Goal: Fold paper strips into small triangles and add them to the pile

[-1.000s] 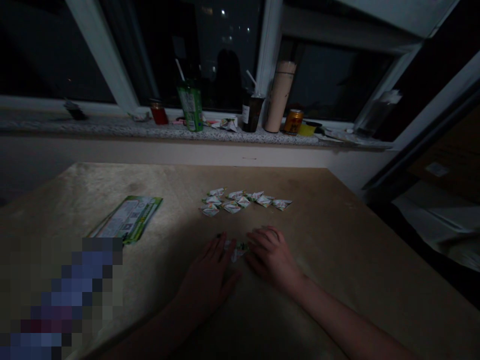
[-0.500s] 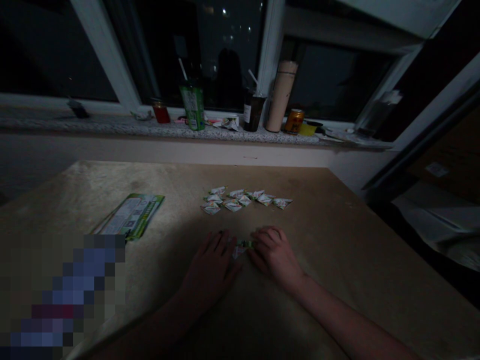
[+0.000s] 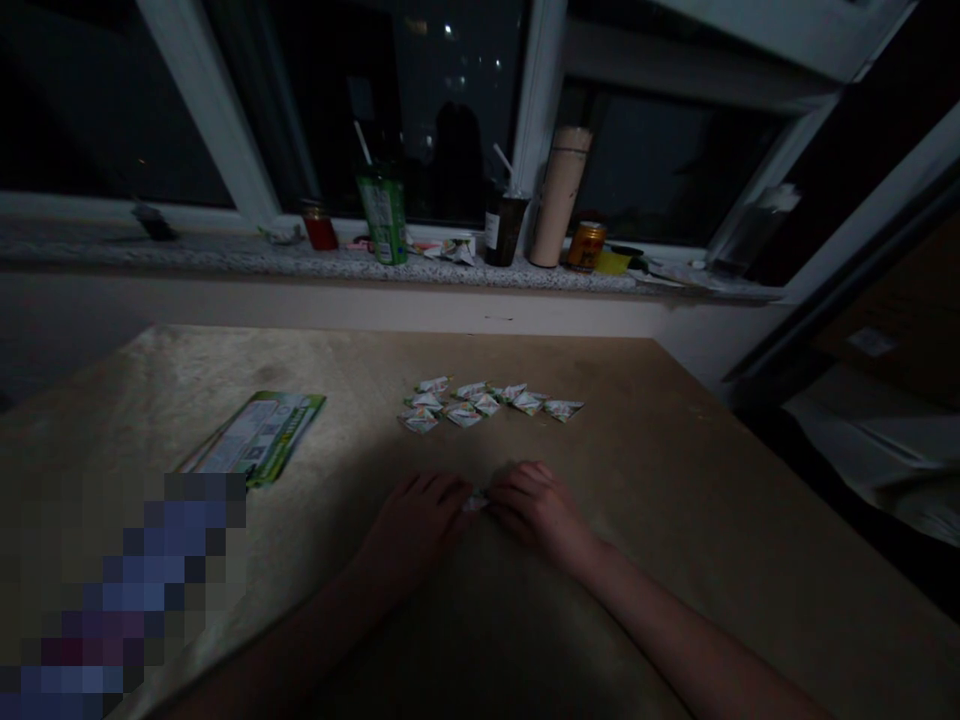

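Note:
Between my hands, low over the wooden table, is a small white and green folded wrapper (image 3: 475,502), mostly hidden by fingers. My left hand (image 3: 417,522) pinches its left side, the fingers bent and pressed together. On its right side, my right hand (image 3: 538,508) grips the edge with curled fingers. Beyond them, several small folded triangular wrappers (image 3: 464,412) of the same white and green lie in loose rows. To the left rests a stack of flat printed green and white wrappers (image 3: 262,435).
The light brown table (image 3: 637,470) ends at a wall below a granite windowsill (image 3: 435,268). Along the sill stand a green cup (image 3: 384,215), a dark cup (image 3: 504,228), a tall beige flask (image 3: 560,197), an orange can (image 3: 586,246) and a red jar (image 3: 320,229). A blurred patch covers the lower left.
My hands have drawn closer together, and the fingers have closed in on the wrapper. Less of it shows now. The wrappers on the table lie as before.

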`<state>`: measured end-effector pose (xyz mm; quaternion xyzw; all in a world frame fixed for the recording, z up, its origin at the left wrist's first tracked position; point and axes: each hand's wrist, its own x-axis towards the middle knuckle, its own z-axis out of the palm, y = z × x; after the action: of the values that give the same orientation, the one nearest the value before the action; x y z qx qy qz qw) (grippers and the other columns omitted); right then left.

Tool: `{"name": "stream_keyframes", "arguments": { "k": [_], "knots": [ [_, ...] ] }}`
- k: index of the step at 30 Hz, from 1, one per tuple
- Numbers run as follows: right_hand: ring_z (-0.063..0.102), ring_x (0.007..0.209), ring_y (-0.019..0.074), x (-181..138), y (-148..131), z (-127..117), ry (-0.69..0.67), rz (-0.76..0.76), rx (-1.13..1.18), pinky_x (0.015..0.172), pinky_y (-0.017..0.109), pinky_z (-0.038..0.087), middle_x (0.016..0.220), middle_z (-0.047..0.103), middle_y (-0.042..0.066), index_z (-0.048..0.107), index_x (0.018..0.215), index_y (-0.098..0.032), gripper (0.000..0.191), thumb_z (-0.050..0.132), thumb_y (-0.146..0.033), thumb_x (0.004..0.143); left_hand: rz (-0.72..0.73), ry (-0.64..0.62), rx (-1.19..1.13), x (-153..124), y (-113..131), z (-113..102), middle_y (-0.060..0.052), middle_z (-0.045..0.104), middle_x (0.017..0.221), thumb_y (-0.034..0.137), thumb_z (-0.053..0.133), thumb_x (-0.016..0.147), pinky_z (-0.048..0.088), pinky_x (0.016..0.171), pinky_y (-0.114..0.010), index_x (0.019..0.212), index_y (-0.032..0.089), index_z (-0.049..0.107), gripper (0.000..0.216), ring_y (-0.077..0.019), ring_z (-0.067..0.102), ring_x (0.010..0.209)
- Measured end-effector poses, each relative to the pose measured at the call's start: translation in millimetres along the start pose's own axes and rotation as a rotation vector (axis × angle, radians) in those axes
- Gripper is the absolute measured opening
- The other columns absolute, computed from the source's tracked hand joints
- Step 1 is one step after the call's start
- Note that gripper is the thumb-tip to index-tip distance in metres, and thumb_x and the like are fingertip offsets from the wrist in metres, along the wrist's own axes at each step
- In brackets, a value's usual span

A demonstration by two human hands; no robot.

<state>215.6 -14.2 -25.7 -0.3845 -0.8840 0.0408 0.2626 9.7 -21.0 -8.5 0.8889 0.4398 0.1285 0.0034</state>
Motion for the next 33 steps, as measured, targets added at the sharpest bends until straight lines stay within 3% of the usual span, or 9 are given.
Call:
{"name": "stream_keyframes", "arguments": {
  "k": [3, 7, 10, 18, 28, 33],
  "knots": [
    [0.055, 0.085, 0.0185, 2.8, 3.5, 2.8, 0.008, 0.015, 0.027, 0.076, 0.031, 0.039, 0.086, 0.066, 0.005, 0.067, 0.092, -0.020, 0.014, 0.054, -0.021, 0.090, -0.053, -0.009, -0.126, -0.5, -3.3, 0.2, -0.004, 0.062, 0.109, 0.030, 0.041, 0.096, 0.045, 0.087, -0.036, 0.109, 0.022, 0.063, 0.027, -0.0209, 0.057, 0.098],
    [0.057, 0.085, 0.0179, 4.5, 8.3, 5.1, 0.039, 0.094, 0.164, 0.076, 0.030, 0.041, 0.086, 0.066, 0.005, 0.067, 0.092, -0.020, 0.012, 0.056, -0.020, 0.088, -0.133, 0.015, -0.230, -2.2, -7.1, 4.2, -0.007, 0.060, 0.116, 0.034, 0.045, 0.093, 0.044, 0.090, -0.039, 0.122, 0.020, 0.055, 0.033, -0.0237, 0.056, 0.104],
    [0.058, 0.083, 0.0172, 5.6, 11.3, 5.9, 0.066, 0.156, 0.240, 0.076, 0.030, 0.042, 0.083, 0.066, 0.004, 0.068, 0.086, -0.020, 0.012, 0.057, -0.021, 0.088, -0.212, 0.039, -0.314, -2.3, -9.9, 8.0, -0.008, 0.060, 0.117, 0.025, 0.044, 0.092, 0.045, 0.091, -0.037, 0.129, 0.018, 0.047, 0.038, -0.0223, 0.058, 0.103],
    [0.061, 0.081, 0.0171, 9.0, 13.6, 6.9, 0.113, 0.310, 0.343, 0.079, 0.031, 0.039, 0.081, 0.070, 0.001, 0.067, 0.080, -0.021, 0.006, 0.067, -0.015, 0.079, -0.252, 0.059, -0.372, -0.7, -9.8, 3.5, -0.004, 0.061, 0.115, 0.019, 0.039, 0.091, 0.045, 0.091, -0.034, 0.117, 0.021, 0.054, 0.030, -0.0197, 0.059, 0.102],
    [0.060, 0.079, 0.0171, 10.8, 14.7, 6.7, 0.088, 0.381, 0.313, 0.075, 0.029, 0.039, 0.076, 0.066, 0.000, 0.067, 0.077, -0.020, 0.006, 0.070, -0.015, 0.076, -0.105, 0.053, -0.090, 0.1, -10.5, 4.3, -0.004, 0.062, 0.116, 0.017, 0.044, 0.089, 0.040, 0.095, -0.043, 0.105, 0.023, 0.062, 0.025, -0.0227, 0.056, 0.105],
    [0.060, 0.080, 0.0170, 11.5, 16.4, 8.2, 0.063, 0.393, 0.320, 0.075, 0.029, 0.039, 0.076, 0.066, 0.001, 0.068, 0.077, -0.020, 0.006, 0.070, -0.015, 0.075, 0.032, 0.057, -0.069, -5.6, 0.8, 6.1, -0.007, 0.044, 0.140, 0.020, 0.041, 0.091, 0.027, 0.109, -0.046, 0.124, 0.019, 0.053, 0.035, -0.0247, 0.038, 0.128]
  ]
}}
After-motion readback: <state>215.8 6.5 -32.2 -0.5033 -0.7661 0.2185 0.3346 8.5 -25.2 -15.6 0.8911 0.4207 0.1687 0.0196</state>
